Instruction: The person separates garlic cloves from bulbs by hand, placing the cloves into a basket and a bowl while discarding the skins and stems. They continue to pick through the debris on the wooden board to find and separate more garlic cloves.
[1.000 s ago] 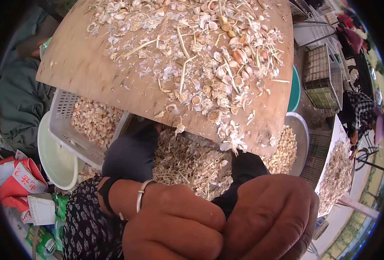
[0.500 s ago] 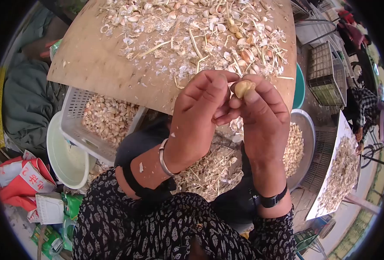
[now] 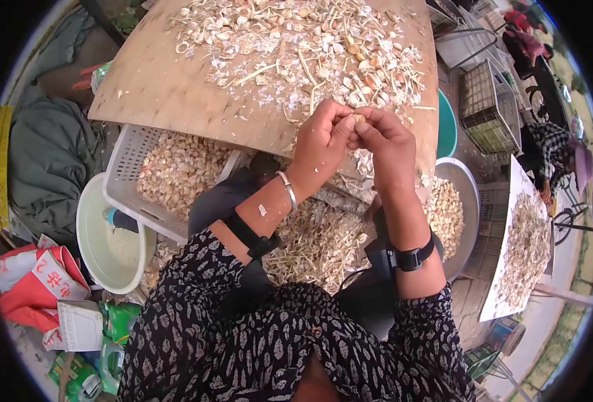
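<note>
Both my hands meet over the near edge of a wooden board [image 3: 156, 87] strewn with garlic cloves, skins and dry stems [image 3: 310, 50]. A small yellowish garlic clove [image 3: 359, 118] is pinched between their fingertips. My left hand [image 3: 322, 144], with a bangle on its wrist, has its thumb and fingers closed at the clove's left side. My right hand [image 3: 389, 144] grips the clove from the right with thumb and forefinger. The fingers partly cover the clove.
A crate of cloves [image 3: 123, 171] and a pale green basin [image 3: 85, 234] stand at left. At right are a metal bowl of cloves [image 3: 471, 201], a teal basin [image 3: 448, 124] and a white board [image 3: 494, 298] with peelings. Another person [image 3: 551, 151] sits far right.
My hands have moved forward and slightly left, farther from my body, with the clove still at the fingertips. The view has shifted, and more of the lower basin and bowl shows.
</note>
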Available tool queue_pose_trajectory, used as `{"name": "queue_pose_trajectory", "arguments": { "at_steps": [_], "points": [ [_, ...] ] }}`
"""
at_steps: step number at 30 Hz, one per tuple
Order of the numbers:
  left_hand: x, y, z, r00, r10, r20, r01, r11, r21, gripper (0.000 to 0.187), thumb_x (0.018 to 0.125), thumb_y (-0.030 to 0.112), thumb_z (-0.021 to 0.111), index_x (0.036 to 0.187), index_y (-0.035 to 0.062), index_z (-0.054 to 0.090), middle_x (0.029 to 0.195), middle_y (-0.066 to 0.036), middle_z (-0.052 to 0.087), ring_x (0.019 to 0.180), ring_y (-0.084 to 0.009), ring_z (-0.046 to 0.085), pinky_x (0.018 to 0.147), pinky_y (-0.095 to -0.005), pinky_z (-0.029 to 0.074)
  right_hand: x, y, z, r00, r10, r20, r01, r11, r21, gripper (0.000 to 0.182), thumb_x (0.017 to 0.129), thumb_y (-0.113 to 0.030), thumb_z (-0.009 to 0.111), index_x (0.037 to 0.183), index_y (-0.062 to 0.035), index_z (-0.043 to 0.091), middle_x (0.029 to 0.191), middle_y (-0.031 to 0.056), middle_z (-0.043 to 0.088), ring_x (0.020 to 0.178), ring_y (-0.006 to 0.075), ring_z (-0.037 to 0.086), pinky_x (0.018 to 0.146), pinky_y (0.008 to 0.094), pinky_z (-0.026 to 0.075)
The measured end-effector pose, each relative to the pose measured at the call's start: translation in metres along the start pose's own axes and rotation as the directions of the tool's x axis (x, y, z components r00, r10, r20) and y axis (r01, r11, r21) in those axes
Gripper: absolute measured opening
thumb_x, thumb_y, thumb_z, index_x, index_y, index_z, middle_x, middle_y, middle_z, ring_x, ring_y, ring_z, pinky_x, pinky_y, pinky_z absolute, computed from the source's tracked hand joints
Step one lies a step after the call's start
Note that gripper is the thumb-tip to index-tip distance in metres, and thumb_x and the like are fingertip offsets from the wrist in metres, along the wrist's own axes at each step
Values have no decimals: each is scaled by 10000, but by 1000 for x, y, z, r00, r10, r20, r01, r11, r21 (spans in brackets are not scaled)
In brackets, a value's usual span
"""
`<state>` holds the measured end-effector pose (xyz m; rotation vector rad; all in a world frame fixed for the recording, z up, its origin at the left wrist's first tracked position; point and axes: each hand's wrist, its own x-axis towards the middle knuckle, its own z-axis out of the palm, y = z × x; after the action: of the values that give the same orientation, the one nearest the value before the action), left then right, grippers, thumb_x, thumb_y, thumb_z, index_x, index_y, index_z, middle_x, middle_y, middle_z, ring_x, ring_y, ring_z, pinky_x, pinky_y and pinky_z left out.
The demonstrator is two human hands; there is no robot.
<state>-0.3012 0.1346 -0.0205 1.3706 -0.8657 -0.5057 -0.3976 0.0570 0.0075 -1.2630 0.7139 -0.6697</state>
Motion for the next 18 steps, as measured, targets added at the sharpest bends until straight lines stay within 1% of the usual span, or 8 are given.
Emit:
{"name": "queue_pose_trajectory", "arguments": {
  "at_steps": [4,6,7,8,9,10,15,18],
  "points": [
    [3,-3,6,997,69,-37,-69,998,-3,110,953,141,501,948,31,504,764,-20,593,635,-81,575,537,-228,474,4,3,0,997,67,-48,-59,987,149,181,875,-3,564,1048,40,599,827,83,649,640,120,619,605,234,527],
    [5,-2,7,962,-264,71,263,823,-504,177,977,217,467,961,44,502,791,-10,557,659,-50,507,562,-205,433,8,7,-3,994,108,-26,-95,952,292,184,887,-6,547,1062,39,583,820,95,649,637,132,626,606,238,533],
    [8,-7,7,963,-258,77,260,823,-505,177,977,217,467,961,44,502,791,-10,557,659,-50,507,562,-205,433,11,10,-5,989,147,4,-135,894,428,187,899,-9,530,1077,37,568,812,107,650,634,145,632,608,243,540],
    [10,-16,8,951,-281,132,291,659,-693,182,981,222,454,948,49,498,788,-14,547,649,-58,491,559,-212,423,13,16,-10,991,124,42,-128,853,507,192,914,-16,507,1096,32,548,841,124,650,662,158,643,608,245,547],
    [12,-20,7,936,-295,189,311,451,-837,189,985,227,441,935,53,494,785,-18,538,640,-66,474,556,-218,412,14,16,-13,992,124,35,-125,855,503,192,914,-16,507,1096,32,548,841,124,650,662,158,643,608,245,547],
    [13,-24,6,926,-276,256,354,406,-843,192,988,218,422,988,45,506,792,-34,530,643,-88,459,569,-230,403,14,15,-15,993,115,25,-112,854,507,195,914,-21,509,1098,30,548,848,118,647,677,157,641,611,251,549],
    [18,-30,6,891,-336,305,403,279,-871,238,990,234,422,1074,32,516,859,-54,556,660,-103,477,605,-249,422,6,-3,-22,1000,-3,23,-9,859,512,205,903,-17,516,1101,27,548,872,98,632,715,154,627,623,270,550],
    [16,-21,1,855,-422,302,427,239,-872,260,988,257,429,1086,33,519,899,-62,568,668,-115,485,627,-258,434,-10,-29,-15,960,-181,-214,224,955,194,202,875,-35,563,1066,9,612,854,76,617,713,143,599,635,266,518]
  ]
}}
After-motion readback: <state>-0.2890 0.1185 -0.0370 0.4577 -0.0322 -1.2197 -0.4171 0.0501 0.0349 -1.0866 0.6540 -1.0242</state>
